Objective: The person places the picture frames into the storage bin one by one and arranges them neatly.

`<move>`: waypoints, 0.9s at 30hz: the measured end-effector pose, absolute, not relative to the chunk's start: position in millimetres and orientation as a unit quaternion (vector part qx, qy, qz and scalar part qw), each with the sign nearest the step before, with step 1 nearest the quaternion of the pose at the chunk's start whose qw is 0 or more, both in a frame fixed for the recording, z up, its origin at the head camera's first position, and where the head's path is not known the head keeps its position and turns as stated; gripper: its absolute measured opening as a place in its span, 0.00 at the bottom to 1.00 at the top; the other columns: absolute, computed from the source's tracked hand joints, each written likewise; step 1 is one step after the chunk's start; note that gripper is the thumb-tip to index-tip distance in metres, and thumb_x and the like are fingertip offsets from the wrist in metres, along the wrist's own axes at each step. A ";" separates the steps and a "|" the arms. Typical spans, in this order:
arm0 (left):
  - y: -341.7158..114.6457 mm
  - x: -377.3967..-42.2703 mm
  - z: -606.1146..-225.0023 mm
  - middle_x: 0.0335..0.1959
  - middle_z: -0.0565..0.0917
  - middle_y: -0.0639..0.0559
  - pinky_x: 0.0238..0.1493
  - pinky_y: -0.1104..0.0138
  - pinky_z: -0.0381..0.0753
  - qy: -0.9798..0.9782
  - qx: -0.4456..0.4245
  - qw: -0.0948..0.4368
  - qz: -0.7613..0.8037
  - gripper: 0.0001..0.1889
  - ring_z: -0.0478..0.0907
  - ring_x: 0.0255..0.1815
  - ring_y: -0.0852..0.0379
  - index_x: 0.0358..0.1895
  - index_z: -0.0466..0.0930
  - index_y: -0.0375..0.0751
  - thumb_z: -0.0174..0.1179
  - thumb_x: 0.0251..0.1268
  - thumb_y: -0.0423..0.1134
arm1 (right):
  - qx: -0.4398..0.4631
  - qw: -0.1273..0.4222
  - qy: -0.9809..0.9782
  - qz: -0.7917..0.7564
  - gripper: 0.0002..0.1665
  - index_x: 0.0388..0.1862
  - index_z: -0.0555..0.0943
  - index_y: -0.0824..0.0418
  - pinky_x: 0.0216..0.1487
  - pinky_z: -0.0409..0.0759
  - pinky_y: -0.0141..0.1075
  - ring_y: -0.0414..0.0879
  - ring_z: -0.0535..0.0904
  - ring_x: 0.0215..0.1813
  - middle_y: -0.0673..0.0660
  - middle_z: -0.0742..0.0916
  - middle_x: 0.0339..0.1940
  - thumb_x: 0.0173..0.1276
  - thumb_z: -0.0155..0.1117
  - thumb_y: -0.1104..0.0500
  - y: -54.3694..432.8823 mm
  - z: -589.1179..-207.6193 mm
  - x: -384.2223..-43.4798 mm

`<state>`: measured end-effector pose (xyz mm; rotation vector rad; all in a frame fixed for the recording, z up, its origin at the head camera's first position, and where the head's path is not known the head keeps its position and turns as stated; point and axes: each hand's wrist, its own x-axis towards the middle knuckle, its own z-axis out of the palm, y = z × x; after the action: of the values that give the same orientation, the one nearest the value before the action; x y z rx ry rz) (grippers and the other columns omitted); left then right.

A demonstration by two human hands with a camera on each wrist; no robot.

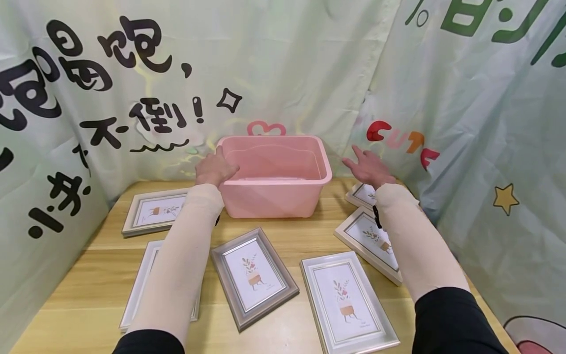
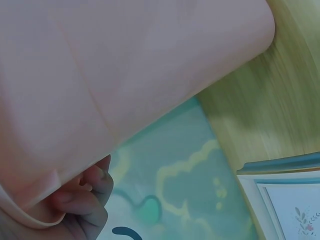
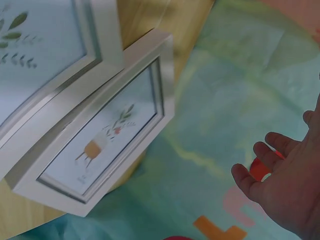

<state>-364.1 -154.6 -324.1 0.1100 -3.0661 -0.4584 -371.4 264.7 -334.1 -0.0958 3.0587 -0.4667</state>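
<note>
A pink plastic bin stands at the back of the wooden table. My left hand grips its left rim, fingers curled round the edge; in the left wrist view the fingers hook under the rim beside the bin wall. To the right of the bin, my right hand hangs in the air with spread fingers and holds nothing. Beneath it, close to the right wrist, lies a white picture frame, partly overlapped by another picture frame.
A taupe picture frame and a silvery-white one lie in front. On the left are a beige frame and a white frame, partly hidden by my left forearm. A printed cloth hangs behind the table and along both sides.
</note>
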 end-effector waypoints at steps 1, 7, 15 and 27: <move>-154.7 -364.4 -324.0 0.60 0.73 0.29 0.53 0.44 0.75 -0.988 0.035 0.021 -0.147 0.45 0.75 0.57 0.33 0.74 0.49 0.37 0.52 0.60 0.60 | -0.029 0.023 0.988 -0.148 0.49 0.80 0.39 0.51 0.70 0.53 0.66 0.69 0.51 0.75 0.73 0.55 0.76 0.70 0.32 0.27 267.1 -334.9 -371.2; -155.8 -367.3 -325.7 0.60 0.73 0.30 0.52 0.44 0.76 -0.988 0.037 0.025 -0.146 0.45 0.76 0.55 0.33 0.74 0.49 0.38 0.53 0.59 0.60 | -0.024 0.031 0.989 -0.141 0.49 0.80 0.40 0.53 0.70 0.52 0.67 0.72 0.51 0.74 0.74 0.55 0.76 0.71 0.32 0.28 277.0 -340.6 -370.3; -155.6 -370.9 -328.7 0.60 0.73 0.29 0.53 0.42 0.75 -0.989 0.040 0.028 -0.143 0.46 0.75 0.55 0.32 0.75 0.48 0.39 0.53 0.59 0.61 | -0.009 0.035 0.991 -0.126 0.50 0.80 0.42 0.52 0.66 0.56 0.71 0.73 0.53 0.72 0.74 0.57 0.75 0.69 0.36 0.28 283.6 -355.2 -371.1; -154.8 -366.5 -325.6 0.59 0.74 0.29 0.52 0.43 0.76 -0.989 0.043 0.026 -0.140 0.46 0.77 0.53 0.33 0.76 0.48 0.40 0.54 0.59 0.60 | -0.007 0.064 0.991 -0.121 0.51 0.80 0.41 0.49 0.65 0.57 0.71 0.74 0.54 0.72 0.75 0.56 0.75 0.67 0.42 0.27 278.1 -373.0 -372.2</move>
<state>-366.5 -154.8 -325.6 0.1339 -3.0564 -0.4320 -372.2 278.1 -373.0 -0.0198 2.9919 -0.3667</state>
